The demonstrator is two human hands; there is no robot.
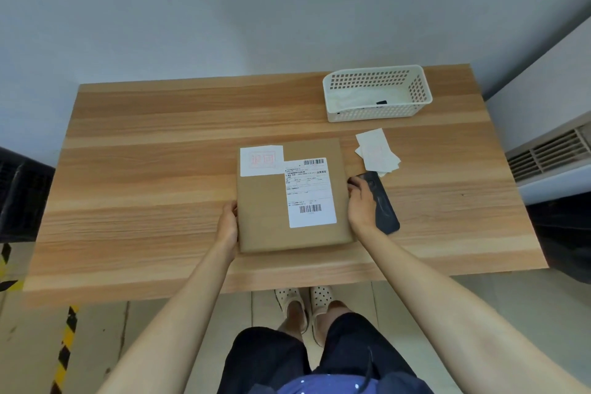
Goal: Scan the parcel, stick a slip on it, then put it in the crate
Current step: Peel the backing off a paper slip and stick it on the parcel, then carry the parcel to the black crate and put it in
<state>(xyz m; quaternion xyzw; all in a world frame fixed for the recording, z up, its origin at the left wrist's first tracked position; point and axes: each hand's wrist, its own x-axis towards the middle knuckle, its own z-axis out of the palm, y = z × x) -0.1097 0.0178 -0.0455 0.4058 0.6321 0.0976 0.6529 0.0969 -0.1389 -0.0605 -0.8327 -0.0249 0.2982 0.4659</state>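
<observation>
As left hand [227, 221] and right hand [360, 203] grip the parcel [263, 217], slips [377, 153] lie between it and the crate [374, 114].

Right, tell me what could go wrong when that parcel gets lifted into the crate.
1. The slip sits right at the far left corner of the parcel, so its edge could catch and peel.
2. The right hand lies over the dark handheld device beside the parcel. Lifting may knock it into the loose slips.
3. The crate looks barely larger than the parcel and already holds something, so the parcel may end up tilted.
</observation>
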